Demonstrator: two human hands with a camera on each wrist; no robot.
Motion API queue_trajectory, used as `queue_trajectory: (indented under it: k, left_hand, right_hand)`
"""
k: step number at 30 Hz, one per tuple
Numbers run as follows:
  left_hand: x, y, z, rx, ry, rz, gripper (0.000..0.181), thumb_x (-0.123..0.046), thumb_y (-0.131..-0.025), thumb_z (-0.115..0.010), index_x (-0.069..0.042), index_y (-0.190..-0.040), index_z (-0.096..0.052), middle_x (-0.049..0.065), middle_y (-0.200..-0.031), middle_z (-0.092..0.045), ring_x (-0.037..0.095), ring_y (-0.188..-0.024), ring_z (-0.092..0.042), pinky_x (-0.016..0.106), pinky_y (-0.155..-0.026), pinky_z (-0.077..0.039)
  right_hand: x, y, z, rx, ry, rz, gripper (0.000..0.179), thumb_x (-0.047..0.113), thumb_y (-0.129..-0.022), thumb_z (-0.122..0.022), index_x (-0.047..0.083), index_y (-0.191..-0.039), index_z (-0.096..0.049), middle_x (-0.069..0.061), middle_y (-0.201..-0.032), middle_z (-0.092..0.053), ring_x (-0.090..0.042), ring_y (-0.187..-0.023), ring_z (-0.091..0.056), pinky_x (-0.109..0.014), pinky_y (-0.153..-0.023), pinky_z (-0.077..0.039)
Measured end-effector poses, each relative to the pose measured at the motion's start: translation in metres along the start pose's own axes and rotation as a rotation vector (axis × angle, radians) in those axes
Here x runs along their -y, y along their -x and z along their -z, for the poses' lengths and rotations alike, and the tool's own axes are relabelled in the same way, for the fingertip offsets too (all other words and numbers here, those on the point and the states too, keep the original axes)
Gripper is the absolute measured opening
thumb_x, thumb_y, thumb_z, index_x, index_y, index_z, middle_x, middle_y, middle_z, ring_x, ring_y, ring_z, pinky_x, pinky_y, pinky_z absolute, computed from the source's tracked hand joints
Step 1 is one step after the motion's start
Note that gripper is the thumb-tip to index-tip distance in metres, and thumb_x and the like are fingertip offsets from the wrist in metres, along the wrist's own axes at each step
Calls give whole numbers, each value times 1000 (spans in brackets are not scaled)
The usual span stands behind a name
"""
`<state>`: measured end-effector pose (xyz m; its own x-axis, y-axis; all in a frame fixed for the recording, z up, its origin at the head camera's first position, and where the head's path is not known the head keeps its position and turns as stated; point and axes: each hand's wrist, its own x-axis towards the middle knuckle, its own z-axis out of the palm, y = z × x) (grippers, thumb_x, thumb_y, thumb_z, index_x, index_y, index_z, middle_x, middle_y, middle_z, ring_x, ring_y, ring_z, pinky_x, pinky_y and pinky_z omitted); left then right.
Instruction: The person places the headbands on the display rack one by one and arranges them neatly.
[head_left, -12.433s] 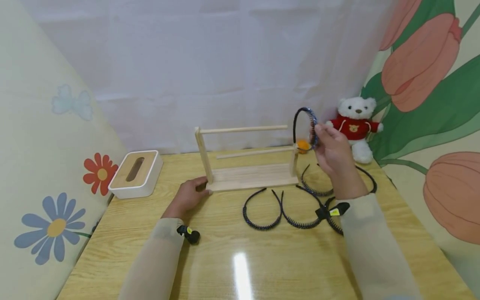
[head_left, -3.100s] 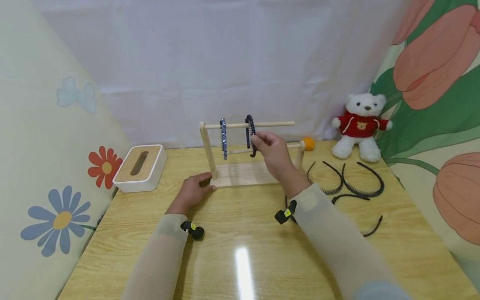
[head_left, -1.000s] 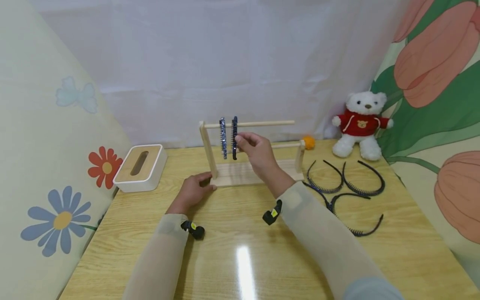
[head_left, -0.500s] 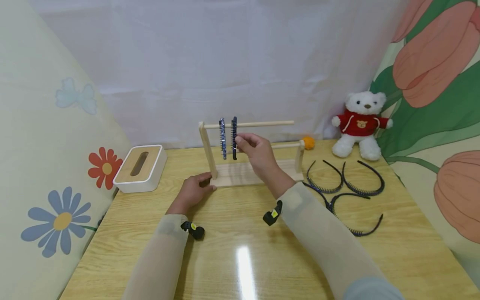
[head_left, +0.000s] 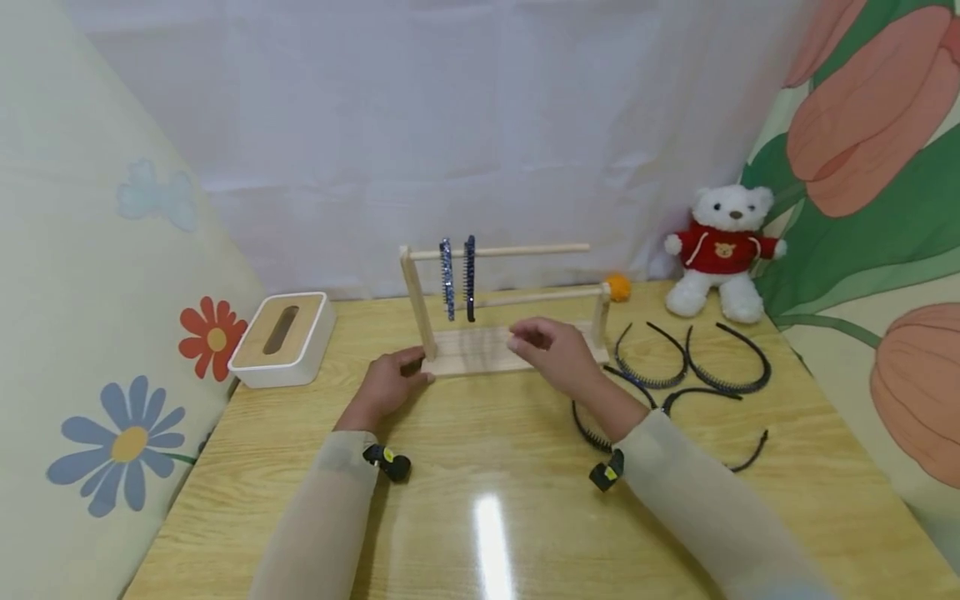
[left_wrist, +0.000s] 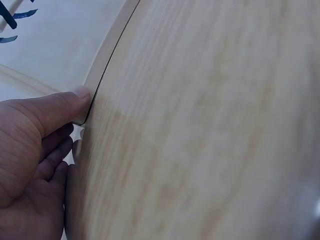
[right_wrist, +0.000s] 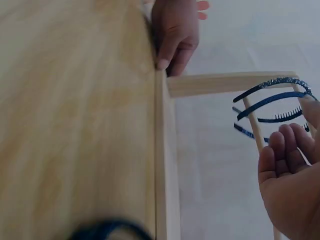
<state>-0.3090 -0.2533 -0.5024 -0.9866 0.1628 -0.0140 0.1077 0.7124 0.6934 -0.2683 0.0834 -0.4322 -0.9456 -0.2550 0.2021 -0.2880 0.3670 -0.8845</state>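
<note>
Two toothed headbands hang on the upper rod of a wooden rack (head_left: 480,354): a glittery blue headband (head_left: 447,279) on the left and a dark blue headband (head_left: 469,279) beside it. My left hand (head_left: 384,387) holds the rack's left front corner, the thumb (left_wrist: 65,106) against the base's front edge in the left wrist view. Just in front of the rack, over its base, my right hand (head_left: 558,358) has its fingers loosely bent and nothing between them. In the right wrist view this hand (right_wrist: 295,170) overlaps the hanging headbands (right_wrist: 272,104).
Several more headbands lie right of the rack, among them one near the bear (head_left: 738,387) and one partly under my right forearm (head_left: 588,433). A tissue box (head_left: 281,342) stands at left. A white teddy bear (head_left: 723,250) and an orange ball (head_left: 618,287) are at the back right.
Over several seconds both headbands came onto the upper rod, the dark one slid left. In the last half second my right hand let it go and drew down and right. My left hand stayed.
</note>
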Motion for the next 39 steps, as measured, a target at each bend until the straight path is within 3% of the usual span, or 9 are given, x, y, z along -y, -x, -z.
queue_trajectory:
  k: [8,13,21,27,32,39]
  left_hand:
    - [-1,-2,-1,3,-25,14,58,-23,-105,-77,-13,-159,-59,19,-164,-54,44,-156,-45,61,-130,-37]
    - [1,0,-2,10,-24,43,58,-23,-105,-76,-15,-160,-58,19,-165,-53,44,-157,-44,60,-131,-35]
    - [1,0,-1,15,-24,37,58,-22,-106,-76,-13,-160,-57,20,-164,-53,45,-157,-44,61,-130,-35]
    - [-1,-3,0,16,-31,32,58,-23,-105,-76,-14,-159,-58,19,-165,-54,44,-157,-44,61,-131,-34]
    - [-1,-5,0,20,-33,27,58,-25,-104,-77,-14,-159,-59,18,-166,-52,45,-158,-43,62,-131,-33]
    - [-1,-4,1,20,-17,36,58,-23,-105,-77,-13,-159,-58,18,-166,-52,45,-158,-43,62,-131,-34]
  right_hand:
    - [-33,53,46,169,383,135,40,27,-102,-80,5,-135,-74,-12,-121,-77,-30,-111,-72,-52,-97,-61]
    - [-51,71,64,254,506,152,37,29,-98,-84,5,-126,-78,-8,-117,-79,-26,-107,-74,-47,-95,-63]
    - [-77,95,96,441,554,109,35,33,-91,-91,16,-121,-83,5,-119,-78,-20,-113,-71,-46,-101,-60]
    - [-84,102,115,445,578,147,31,31,-86,-95,21,-113,-83,9,-115,-76,-17,-110,-69,-43,-98,-60]
    - [-84,103,122,460,618,171,23,21,-85,-96,23,-104,-84,9,-112,-74,-16,-108,-68,-41,-95,-61]
    - [-82,102,116,470,628,326,14,10,-88,-91,19,-97,-86,7,-106,-74,-14,-101,-67,-38,-91,-61]
